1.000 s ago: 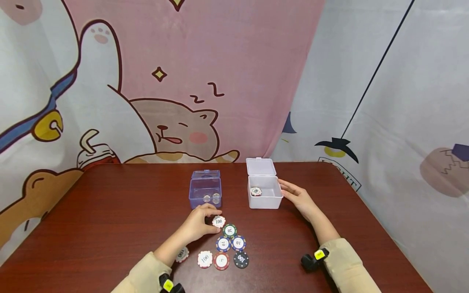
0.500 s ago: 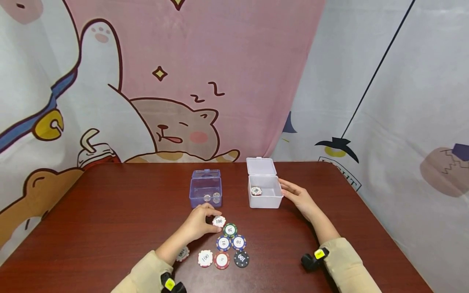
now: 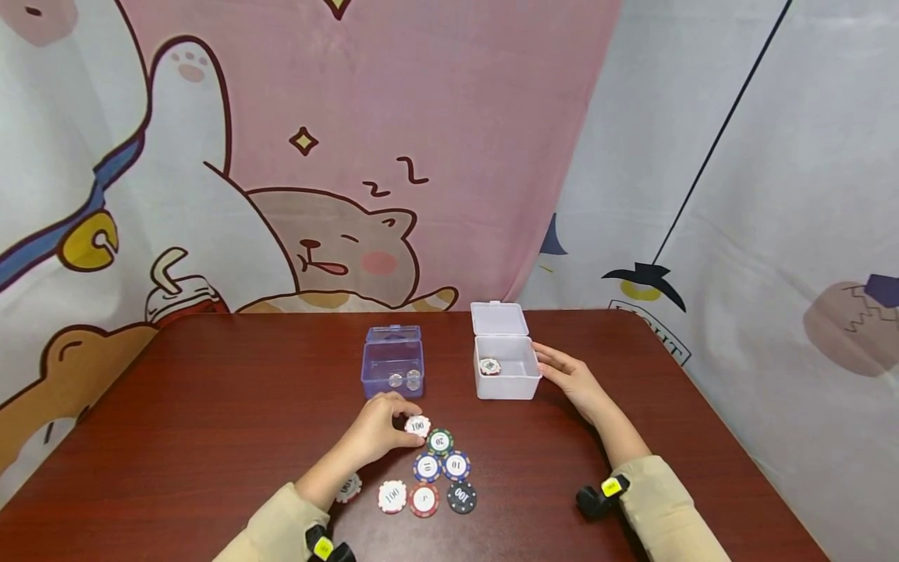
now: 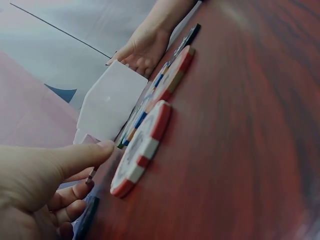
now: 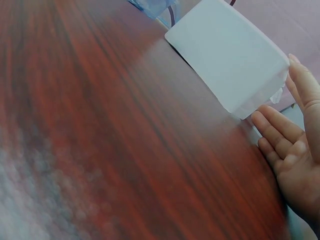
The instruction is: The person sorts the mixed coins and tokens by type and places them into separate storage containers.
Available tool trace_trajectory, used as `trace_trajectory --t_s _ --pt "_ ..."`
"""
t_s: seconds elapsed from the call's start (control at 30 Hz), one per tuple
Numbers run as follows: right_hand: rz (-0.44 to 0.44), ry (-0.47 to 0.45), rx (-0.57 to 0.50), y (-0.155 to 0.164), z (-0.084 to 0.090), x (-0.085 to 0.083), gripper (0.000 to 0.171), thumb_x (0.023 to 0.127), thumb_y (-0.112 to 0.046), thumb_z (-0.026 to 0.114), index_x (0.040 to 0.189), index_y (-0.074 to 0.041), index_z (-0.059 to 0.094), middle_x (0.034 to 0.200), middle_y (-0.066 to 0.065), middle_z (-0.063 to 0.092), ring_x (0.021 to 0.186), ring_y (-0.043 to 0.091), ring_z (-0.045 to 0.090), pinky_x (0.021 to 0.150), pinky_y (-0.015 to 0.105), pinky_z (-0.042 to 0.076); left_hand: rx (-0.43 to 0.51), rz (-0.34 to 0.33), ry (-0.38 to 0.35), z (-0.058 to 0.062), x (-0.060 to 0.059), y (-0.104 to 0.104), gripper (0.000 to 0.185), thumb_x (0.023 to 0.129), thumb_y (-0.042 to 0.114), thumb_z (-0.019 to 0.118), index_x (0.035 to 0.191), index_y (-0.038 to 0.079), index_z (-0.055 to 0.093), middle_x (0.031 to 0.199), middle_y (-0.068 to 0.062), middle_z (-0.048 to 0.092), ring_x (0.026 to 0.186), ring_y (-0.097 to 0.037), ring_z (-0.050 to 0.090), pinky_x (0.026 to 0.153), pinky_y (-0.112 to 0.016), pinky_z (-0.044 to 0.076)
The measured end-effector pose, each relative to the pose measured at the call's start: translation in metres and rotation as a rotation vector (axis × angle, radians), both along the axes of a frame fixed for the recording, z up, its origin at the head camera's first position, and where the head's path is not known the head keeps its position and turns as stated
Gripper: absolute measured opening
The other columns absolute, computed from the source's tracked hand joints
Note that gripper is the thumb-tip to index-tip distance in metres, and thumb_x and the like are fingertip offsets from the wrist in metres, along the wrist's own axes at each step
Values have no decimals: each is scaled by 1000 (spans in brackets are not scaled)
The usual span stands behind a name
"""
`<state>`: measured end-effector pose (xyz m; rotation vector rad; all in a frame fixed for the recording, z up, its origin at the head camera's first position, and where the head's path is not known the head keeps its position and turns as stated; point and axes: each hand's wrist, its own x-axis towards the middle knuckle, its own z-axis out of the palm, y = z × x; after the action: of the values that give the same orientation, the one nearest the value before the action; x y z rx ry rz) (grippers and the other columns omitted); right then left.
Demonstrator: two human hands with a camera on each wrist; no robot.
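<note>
Head view only: white box (image 3: 507, 378) w/ one chip inside, blue box (image 3: 393, 367) w/ two clear discs. L hand (image 3: 379, 429) pinching 100 chip (image 3: 417, 425); R hand (image 3: 572, 380) fingers straight beside white box.

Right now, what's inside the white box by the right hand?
The open white box holds one poker chip near its left wall. Its front wall hides part of the floor, so anything lying there cannot be seen.

A reddish-brown wood-grain tabletop (image 3: 211, 406) stands before hanging cloth backdrops. The left one is a pink curtain (image 3: 421, 117) printed with a sleeping cartoon cat (image 3: 337, 250); the right is a pale curtain (image 3: 737, 195) with dark line drawings. Light falls evenly.
</note>
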<state>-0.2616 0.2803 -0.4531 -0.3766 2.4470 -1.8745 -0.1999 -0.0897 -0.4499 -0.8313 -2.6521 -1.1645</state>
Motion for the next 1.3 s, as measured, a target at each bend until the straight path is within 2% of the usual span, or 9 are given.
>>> trace_trajectory --t_s 0.13,0.27,0.5,0.63,0.77,0.87,1.07,1.3 --pt "2 15 -3 0 -1 0 50 96 -18 60 142 -8 46 136 19 51 125 31 45 93 24 40 27 18 15 7 2 1 36 62 14 89 94 5 75 79 7 59 79 -17 48 70 -30 41" --pt "6 28 -10 0 -1 0 49 95 -16 60 142 -6 46 135 21 51 124 31 46 90 19 40 50 30 10 16 6 5 37 63 14 89 96 4 75 81 7 59 82 -17 48 72 -32 43" --pt "10 25 -11 0 -1 0 49 96 -15 59 142 -6 46 136 21 51 123 29 47 90 19 40 64 34 37 26 11 14 39 62 14 90 97 3 74 86 5 60 88 -17 50 74 -34 44" --pt "15 27 -19 0 -2 -1 49 96 -14 59 142 -5 45 136 22 50 122 26 48 90 19 40 94 21 72 32 11 21 39 61 13 90 95 2 74 85 4 62 85 -17 53 83 -38 41" --pt "17 30 -23 0 -2 -1 49 96 -13 59 142 -5 45 135 22 50 120 22 50 90 19 40 100 10 95 35 10 28 39 61 14 90 95 2 74 83 5 61 81 -14 53 82 -37 40" --pt "14 29 -20 0 -2 -1 49 96 -14 59 142 -5 45 135 21 51 121 22 49 91 19 40 101 7 98 36 9 34 39 61 15 90 95 3 75 82 6 60 82 -14 51 75 -34 40" --pt "9 22 -4 1 -3 -2 49 96 -19 60 142 -8 46 136 19 51 125 30 45 92 21 39 129 -7 89 37 7 45 37 63 15 90 95 4 75 82 6 60 83 -17 52 74 -33 41" --pt "3 18 -12 1 -2 0 49 96 -17 60 142 -7 46 136 20 51 122 26 48 91 21 40 144 -1 79 43 3 62 37 64 17 89 96 5 75 82 6 59 83 -18 52 75 -33 40"
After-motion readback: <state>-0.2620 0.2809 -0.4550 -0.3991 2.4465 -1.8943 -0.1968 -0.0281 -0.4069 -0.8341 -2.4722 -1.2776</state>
